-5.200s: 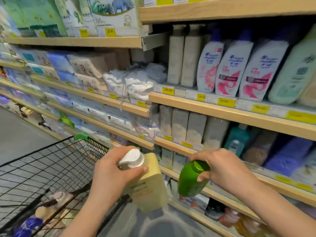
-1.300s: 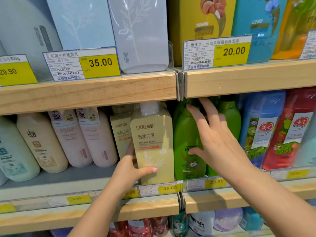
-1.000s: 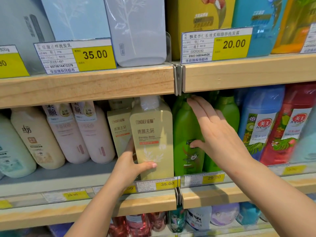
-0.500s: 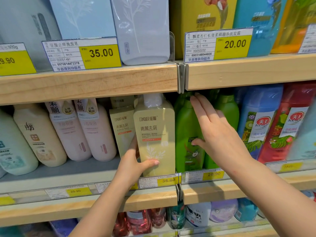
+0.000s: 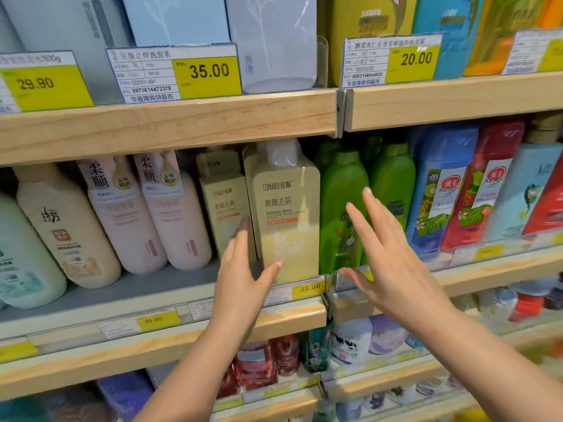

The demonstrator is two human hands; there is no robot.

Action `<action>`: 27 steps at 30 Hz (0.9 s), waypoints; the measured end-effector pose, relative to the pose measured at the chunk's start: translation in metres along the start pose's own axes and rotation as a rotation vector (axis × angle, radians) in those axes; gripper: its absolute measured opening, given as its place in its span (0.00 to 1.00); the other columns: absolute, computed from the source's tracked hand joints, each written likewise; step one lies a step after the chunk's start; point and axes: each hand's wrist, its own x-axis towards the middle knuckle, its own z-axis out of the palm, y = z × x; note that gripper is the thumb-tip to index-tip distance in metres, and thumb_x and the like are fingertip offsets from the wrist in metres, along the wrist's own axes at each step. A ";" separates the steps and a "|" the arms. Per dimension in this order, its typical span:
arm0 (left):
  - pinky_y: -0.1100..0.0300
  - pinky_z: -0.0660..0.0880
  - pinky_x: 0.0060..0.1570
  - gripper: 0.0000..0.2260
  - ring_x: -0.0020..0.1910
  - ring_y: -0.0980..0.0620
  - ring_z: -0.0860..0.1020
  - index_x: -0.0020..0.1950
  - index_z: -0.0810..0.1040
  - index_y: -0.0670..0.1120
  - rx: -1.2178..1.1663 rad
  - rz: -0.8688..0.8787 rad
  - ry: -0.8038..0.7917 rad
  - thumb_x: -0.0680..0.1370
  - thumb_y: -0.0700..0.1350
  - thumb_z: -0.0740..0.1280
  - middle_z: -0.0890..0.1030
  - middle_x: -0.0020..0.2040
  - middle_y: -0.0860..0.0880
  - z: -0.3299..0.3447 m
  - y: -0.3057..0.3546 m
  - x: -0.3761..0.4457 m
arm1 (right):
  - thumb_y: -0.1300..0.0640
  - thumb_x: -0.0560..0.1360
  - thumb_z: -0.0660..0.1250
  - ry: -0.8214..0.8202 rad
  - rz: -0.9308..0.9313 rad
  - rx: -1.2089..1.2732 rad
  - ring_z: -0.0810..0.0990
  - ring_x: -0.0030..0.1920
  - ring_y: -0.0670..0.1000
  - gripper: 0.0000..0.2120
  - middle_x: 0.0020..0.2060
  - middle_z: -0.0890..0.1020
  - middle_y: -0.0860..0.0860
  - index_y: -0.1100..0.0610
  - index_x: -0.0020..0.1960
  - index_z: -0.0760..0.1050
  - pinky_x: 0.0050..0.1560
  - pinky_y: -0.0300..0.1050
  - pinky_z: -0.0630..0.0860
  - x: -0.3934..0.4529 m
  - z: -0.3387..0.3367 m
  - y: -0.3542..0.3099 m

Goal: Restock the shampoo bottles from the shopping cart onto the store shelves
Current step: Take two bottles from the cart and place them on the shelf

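Head view: wooden store shelves point(image 5: 170, 126) fill the frame, stocked with bottles in rows. On the middle shelf, from the left, stand a pale teal bottle point(image 5: 21, 263), a cream bottle point(image 5: 64, 229), two pink bottles point(image 5: 146, 214), then the yellow shampoo bottle point(image 5: 288, 214) at the front edge, upright, with a second like it just behind and to its left. Right of it, touching or nearly so, stands the green shampoo bottle point(image 5: 341, 208), upright, with another green one beside it, then a blue bottle point(image 5: 438, 190) and a red bottle point(image 5: 484, 190).

The left hand point(image 5: 243, 278) is spread in front of the yellow bottle's lower left corner, fingers point(image 5: 243, 229) released and holding nothing; whether the thumb tip touches the bottle cannot be told. The right hand point(image 5: 393, 266) is flat and spread in front of the green bottles, fingers released, apart from them.

Yellow price tags point(image 5: 210, 71) reading 35.00 and 20.00 hang on the upper shelf edge; a smaller 35.00 tag point(image 5: 309, 288) sits below the yellow bottle.
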 end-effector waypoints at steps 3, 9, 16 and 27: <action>0.69 0.52 0.62 0.30 0.70 0.58 0.57 0.72 0.55 0.51 -0.003 0.087 0.040 0.74 0.45 0.66 0.63 0.68 0.54 -0.010 -0.003 -0.020 | 0.56 0.63 0.77 -0.064 0.019 -0.018 0.62 0.70 0.64 0.42 0.71 0.60 0.63 0.60 0.70 0.58 0.63 0.55 0.56 -0.021 -0.001 -0.010; 0.69 0.55 0.63 0.25 0.66 0.60 0.60 0.69 0.62 0.51 -0.002 0.092 0.136 0.74 0.43 0.66 0.64 0.62 0.57 -0.027 -0.010 -0.069 | 0.52 0.58 0.79 -0.166 -0.041 -0.052 0.71 0.64 0.64 0.42 0.66 0.70 0.64 0.63 0.66 0.66 0.60 0.57 0.59 -0.049 -0.006 -0.031; 0.74 0.53 0.60 0.20 0.62 0.59 0.62 0.64 0.70 0.46 0.128 0.038 0.235 0.73 0.40 0.67 0.68 0.59 0.57 -0.047 -0.007 -0.158 | 0.51 0.63 0.74 -0.259 -0.206 0.131 0.68 0.68 0.61 0.38 0.67 0.70 0.60 0.62 0.68 0.64 0.62 0.57 0.60 -0.103 -0.020 -0.062; 0.72 0.61 0.50 0.14 0.54 0.57 0.71 0.59 0.76 0.45 0.240 -0.326 0.259 0.73 0.38 0.67 0.74 0.51 0.54 -0.086 0.005 -0.348 | 0.51 0.76 0.62 -0.577 -0.085 0.484 0.79 0.54 0.52 0.19 0.51 0.82 0.46 0.47 0.66 0.68 0.51 0.48 0.75 -0.220 -0.059 -0.113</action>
